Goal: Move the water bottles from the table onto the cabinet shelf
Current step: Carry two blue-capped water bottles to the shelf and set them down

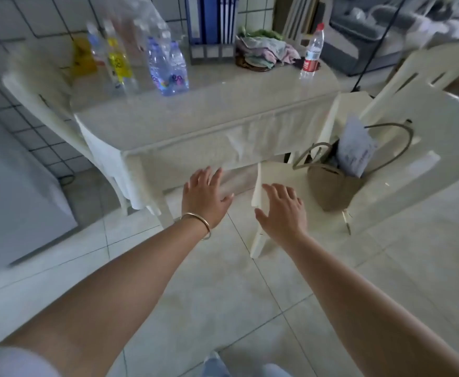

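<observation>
Table (195, 126) ahead; both hands outstretched, fingers spread.

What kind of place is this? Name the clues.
Probably a home dining area: a cloth-covered table bearing water bottles, cream chairs beside it, a handbag on one seat, tiled walls.

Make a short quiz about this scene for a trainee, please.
1. True or false: the left hand holds a bottle.
2. Which bottle stands alone at the far right of the table? A) yellow-label bottle B) red-label bottle C) blue bottles
3. Fill in: the bag sits on a ____.

Key:
1. False; both it and the right hand are open and empty.
2. B
3. chair
</observation>
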